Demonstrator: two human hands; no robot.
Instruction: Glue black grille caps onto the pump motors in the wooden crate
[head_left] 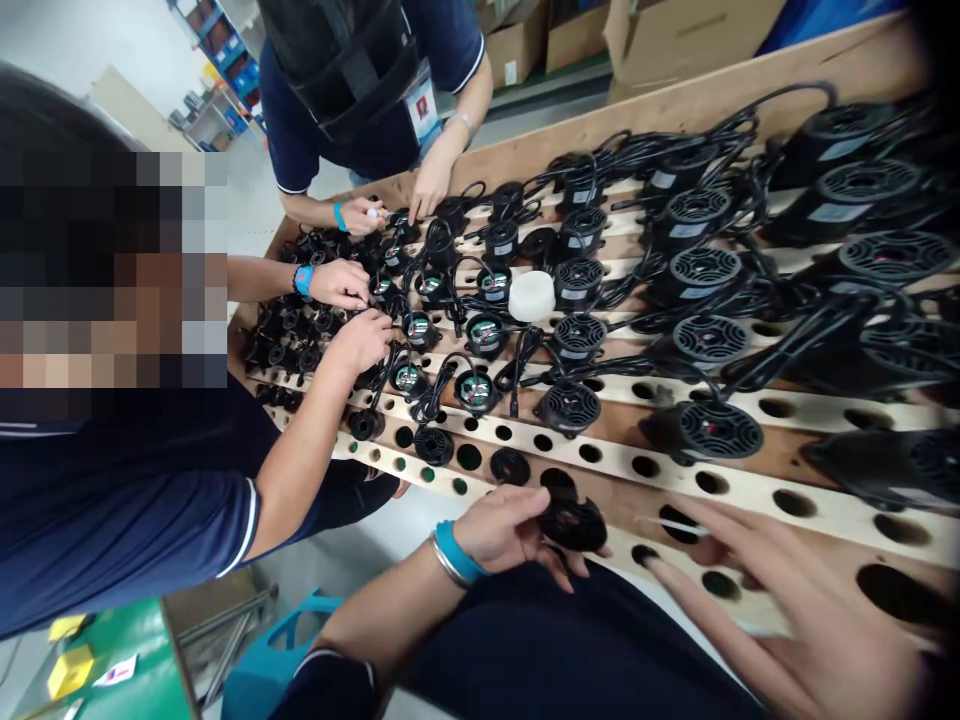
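My left hand (506, 530), with a blue band and a metal bangle at the wrist, grips a dark round plastic cover (574, 522) between thumb and fingers. My right hand (795, 600) is blurred by motion, its thumb and fingers spread apart over the near edge of the wooden rack. A thin whitish streak near its fingertips is too smeared to name. Close to my left hand, another black cover (510, 466) lies on the rack. Beyond stand black round housings with slotted grilles, such as this housing (570, 405), and open housings showing green circuit boards (475, 388).
The wooden rack (600, 470) has rows of round holes. Black cables (525, 370) lie between the housings, near a white round object (532, 296). A co-worker's hands (360, 340) work at left, another's (431, 185) across the rack. A blue stool (277, 650) stands below.
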